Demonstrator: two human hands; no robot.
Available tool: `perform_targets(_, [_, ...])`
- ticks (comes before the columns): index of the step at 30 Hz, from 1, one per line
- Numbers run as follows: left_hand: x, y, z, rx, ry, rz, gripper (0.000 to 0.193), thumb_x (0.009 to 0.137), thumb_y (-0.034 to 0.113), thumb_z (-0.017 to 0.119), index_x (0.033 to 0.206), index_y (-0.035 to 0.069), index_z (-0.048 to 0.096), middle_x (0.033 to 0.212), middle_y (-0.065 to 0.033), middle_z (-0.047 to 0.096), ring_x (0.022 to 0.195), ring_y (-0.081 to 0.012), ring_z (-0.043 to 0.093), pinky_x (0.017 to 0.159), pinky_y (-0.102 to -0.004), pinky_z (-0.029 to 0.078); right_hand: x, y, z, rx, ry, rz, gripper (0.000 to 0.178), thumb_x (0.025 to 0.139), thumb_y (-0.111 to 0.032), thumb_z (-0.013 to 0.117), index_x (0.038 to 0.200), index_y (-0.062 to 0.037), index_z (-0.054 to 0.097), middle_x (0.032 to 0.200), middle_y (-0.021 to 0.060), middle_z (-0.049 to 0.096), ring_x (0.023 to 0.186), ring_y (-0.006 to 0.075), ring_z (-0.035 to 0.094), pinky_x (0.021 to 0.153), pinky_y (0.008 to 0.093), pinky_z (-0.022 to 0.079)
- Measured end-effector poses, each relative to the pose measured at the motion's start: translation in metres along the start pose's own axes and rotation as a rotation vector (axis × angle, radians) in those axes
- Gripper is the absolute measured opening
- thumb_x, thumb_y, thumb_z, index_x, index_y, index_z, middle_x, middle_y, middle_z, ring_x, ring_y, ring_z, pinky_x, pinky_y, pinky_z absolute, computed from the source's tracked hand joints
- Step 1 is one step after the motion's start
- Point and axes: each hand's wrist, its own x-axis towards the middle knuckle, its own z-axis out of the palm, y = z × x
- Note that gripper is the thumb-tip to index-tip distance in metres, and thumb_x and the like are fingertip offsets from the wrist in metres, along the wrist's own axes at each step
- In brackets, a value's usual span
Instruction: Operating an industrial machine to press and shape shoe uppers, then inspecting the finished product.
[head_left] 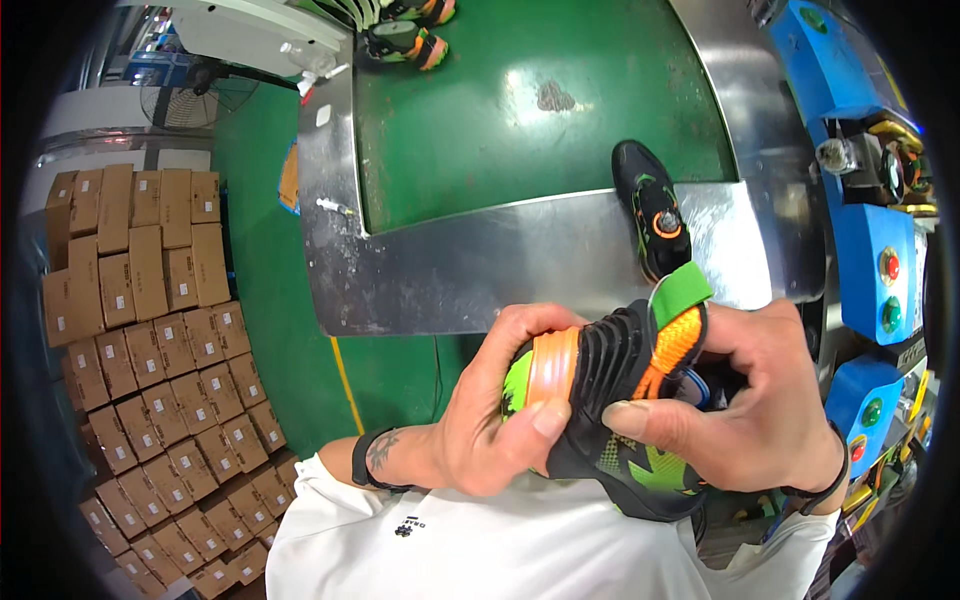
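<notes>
Both my hands grip one sneaker (590, 395), held up close to my body. It is black with bright green patches, orange mesh and a green pull tab. My left hand (500, 400) wraps round the end with a shiny orange band, thumb pressed on that band. My right hand (745, 400) holds the collar side near the pull tab, its thumb against the shoe's side and the other fingers partly hidden behind it. Just beyond, a second black shoe (655, 215) with an orange-ringed dial rests across the inner edge of the metal table.
The metal table (450, 270) frames a green belt surface (470, 130). More sneakers (400, 45) sit at its far left. Blue machine housings with red and green buttons (875, 265) line the right side. Stacked cartons (160, 380) stand left, with a fan (200, 85) behind.
</notes>
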Motion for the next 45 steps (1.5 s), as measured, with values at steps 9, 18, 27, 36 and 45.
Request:
perform_targets(9, [0.013, -0.020, -0.006, 0.134, -0.031, 0.103, 0.044, 0.094, 0.024, 0.049, 0.127, -0.002, 0.038, 0.114, -0.0132, 0.050, 0.104, -0.0175, 0.050, 0.090, -0.0327, 0.043, -0.004, 0.017, 0.010, -0.021, 0.116, 0.013, 0.029, 0.079, -0.027, 0.078, 0.095, -0.0030, 0.071, 0.057, 0.0058, 0.059, 0.049, 0.0065, 0.051, 0.046, 0.0259, 0.041])
perform_targets(18, [0.008, -0.014, -0.009, 0.090, -0.131, 0.136, 0.069, 0.083, 0.038, 0.059, 0.131, -0.002, 0.029, 0.125, -0.0193, 0.044, 0.117, -0.0259, 0.049, 0.100, -0.0410, 0.041, -0.005, 0.012, 0.006, 0.011, 0.071, -0.082, 0.027, 0.078, -0.020, 0.078, 0.098, -0.0033, 0.070, 0.060, 0.0040, 0.062, 0.049, 0.0067, 0.054, 0.048, 0.0241, 0.043])
perform_targets(27, [0.011, -0.018, 0.001, 0.116, 0.024, 0.076, 0.057, 0.085, 0.030, 0.055, 0.127, -0.005, 0.037, 0.117, -0.0144, 0.047, 0.105, -0.0198, 0.048, 0.095, -0.0325, 0.038, -0.001, 0.016, 0.011, -0.157, 0.153, 0.042, 0.026, 0.078, -0.024, 0.078, 0.094, -0.0052, 0.071, 0.058, 0.0082, 0.060, 0.051, 0.0131, 0.060, 0.048, 0.0271, 0.045])
perform_targets(36, [0.017, -0.025, -0.007, -0.154, 0.059, 0.103, 0.054, 0.087, 0.032, 0.049, 0.127, -0.002, 0.036, 0.118, -0.0127, 0.047, 0.110, -0.0170, 0.047, 0.097, -0.0334, 0.039, -0.015, 0.029, 0.002, -0.116, 0.504, -0.287, 0.047, 0.063, -0.017, 0.082, 0.102, 0.0010, 0.063, 0.104, 0.0143, 0.064, 0.093, 0.0245, 0.063, 0.082, 0.0331, 0.050])
perform_targets(45, [0.018, -0.016, -0.005, 0.067, -0.068, 0.183, 0.050, 0.093, 0.028, 0.040, 0.129, -0.005, 0.030, 0.123, -0.0177, 0.045, 0.113, -0.0231, 0.045, 0.101, -0.0378, 0.035, 0.014, 0.013, -0.018, 0.059, -0.295, -0.192, 0.023, 0.068, -0.020, 0.081, 0.072, -0.0031, 0.066, 0.077, 0.0102, 0.062, 0.072, 0.0265, 0.059, 0.063, 0.0350, 0.046])
